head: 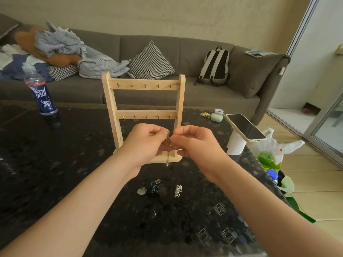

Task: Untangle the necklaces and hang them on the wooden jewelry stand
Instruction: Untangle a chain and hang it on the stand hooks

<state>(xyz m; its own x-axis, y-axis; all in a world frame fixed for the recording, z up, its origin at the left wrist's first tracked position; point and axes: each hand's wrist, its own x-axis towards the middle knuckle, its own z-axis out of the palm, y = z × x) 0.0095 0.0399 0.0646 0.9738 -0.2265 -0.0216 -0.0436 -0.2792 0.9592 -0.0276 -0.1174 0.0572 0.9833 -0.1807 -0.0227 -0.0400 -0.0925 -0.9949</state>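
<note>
Left hand (146, 143) and right hand (196, 143), fingers curled, pinch one silver necklace (168, 160) together; plastic bag (278, 147) holds green contents

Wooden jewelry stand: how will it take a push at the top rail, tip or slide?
It likely tips before it slides: the wooden jewelry stand is tall over a small flat base. It is probably light, being thin open slats with both hook rows bare. The glossy dark table may let it skid if pushed low.
</note>
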